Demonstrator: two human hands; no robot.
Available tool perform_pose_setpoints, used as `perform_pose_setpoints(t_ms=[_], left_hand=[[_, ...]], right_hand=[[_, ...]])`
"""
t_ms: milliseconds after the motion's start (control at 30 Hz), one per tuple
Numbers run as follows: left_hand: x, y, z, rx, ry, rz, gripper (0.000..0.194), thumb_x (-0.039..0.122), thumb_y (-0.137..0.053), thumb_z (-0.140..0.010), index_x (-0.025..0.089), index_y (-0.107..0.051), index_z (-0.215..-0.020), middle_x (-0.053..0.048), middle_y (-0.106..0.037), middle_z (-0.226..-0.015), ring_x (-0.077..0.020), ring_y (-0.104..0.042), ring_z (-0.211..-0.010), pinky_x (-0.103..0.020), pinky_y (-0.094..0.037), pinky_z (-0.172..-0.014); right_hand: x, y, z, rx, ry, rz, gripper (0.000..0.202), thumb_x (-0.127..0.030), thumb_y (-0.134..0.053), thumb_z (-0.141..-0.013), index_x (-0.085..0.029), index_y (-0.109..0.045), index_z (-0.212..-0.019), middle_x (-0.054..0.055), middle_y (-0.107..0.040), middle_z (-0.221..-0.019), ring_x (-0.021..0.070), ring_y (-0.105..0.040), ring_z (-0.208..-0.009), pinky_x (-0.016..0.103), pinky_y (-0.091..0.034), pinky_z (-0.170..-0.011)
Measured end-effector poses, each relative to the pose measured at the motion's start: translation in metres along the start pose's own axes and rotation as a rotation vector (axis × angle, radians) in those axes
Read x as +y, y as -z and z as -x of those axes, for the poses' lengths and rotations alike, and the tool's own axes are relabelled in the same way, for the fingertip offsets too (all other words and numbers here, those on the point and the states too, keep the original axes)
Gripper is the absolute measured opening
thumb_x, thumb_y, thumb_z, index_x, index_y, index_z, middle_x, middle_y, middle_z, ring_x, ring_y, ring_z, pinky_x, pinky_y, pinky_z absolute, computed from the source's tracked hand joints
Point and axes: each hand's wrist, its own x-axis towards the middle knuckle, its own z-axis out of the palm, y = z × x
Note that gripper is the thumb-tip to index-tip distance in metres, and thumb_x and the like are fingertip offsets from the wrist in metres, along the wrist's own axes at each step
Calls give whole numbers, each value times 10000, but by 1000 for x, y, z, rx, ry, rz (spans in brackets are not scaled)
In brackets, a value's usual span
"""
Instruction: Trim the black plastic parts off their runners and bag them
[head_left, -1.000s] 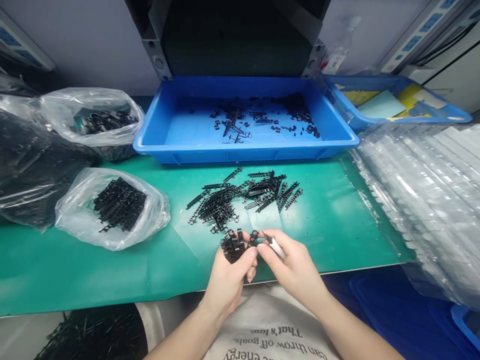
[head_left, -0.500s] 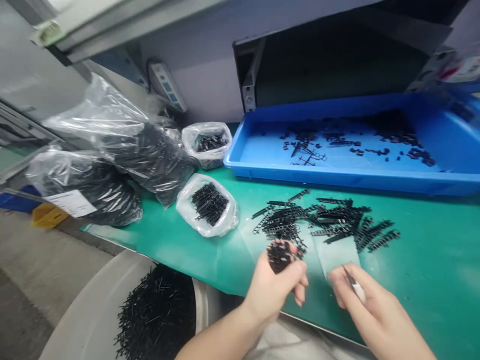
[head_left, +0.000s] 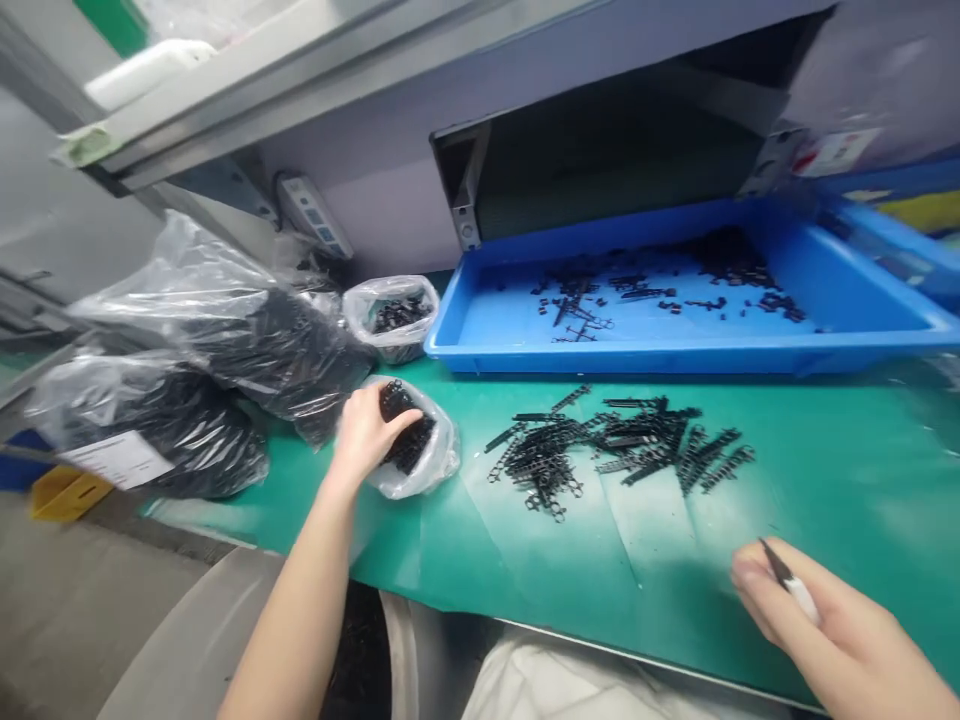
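My left hand (head_left: 367, 430) is at the near bag-lined tub (head_left: 442, 455), its thumb and fingers around a clump of small black plastic parts (head_left: 397, 402). More black parts lie in the tub under the hand, and where the held clump ends is hard to make out. My right hand (head_left: 817, 610) is closed above the bench on the right, gripping a small tool (head_left: 793, 583) with a dark pointed tip and a white handle. Between the hands, loose piles of black toothed plastic strips (head_left: 544, 450) lie on the green bench top (head_left: 525, 560).
A long blue tray (head_left: 645, 358) with scattered black pieces stands behind the strips. Another lined tub (head_left: 394, 345) and large clear bags (head_left: 247, 320) of black parts stand left. A big pale bin (head_left: 202, 630) sits below the bench edge. A metal shelf rail (head_left: 300, 70) runs overhead.
My left hand has moved left from beside the strip piles to the near lined tub, carrying black parts. My right hand, with its tool, is farther from the piles. The view has shifted slightly.
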Motion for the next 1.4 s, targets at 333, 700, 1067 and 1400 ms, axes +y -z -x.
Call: perform_pose_setpoints(t_ms=[333,700,1067,1400], left_hand=[[55,2,21,181,-236,9,426,551,-352,-779,202,-559,-909,-109,-591,-984,-430,-495,-1043,-601,-388,-827],[132,-84,65,-341,-672,54,723,479,-597,-704,92,-366,-1270,-240,-452,-1269,-402,-371,-1209,-549,-359,-932],[122,-56,92,-306,-589,292,365,325,-562,-793,214,-443,-1119,-114,-469,-1199,-263,-465,-1134,-440,-411,-923],[123,-54,103,-33,-592,334,108,225,-494,-835,165,-582,-848,-111,-571,-1000,-262,-520,-987,-422,-428,-839]], right_hand=[[7,14,1,-8,5,-104,245,-364,-368,-845,-218,-417,-655,-57,-410,-490,123,-385,-452,227,-300,-445],[18,19,15,-10,-20,-187,209,-364,-392,-859,-213,-464,-733,-44,-464,-537,133,-435,-499,229,-340,-481],[14,14,14,-46,-30,-197,220,-382,-417,-841,-214,-487,-716,-46,-473,-540,138,-433,-509,234,-336,-503],[12,8,16,-92,-30,-205,206,-366,-437,-834,-215,-524,-725,-38,-486,-543,143,-446,-519,240,-348,-506]])
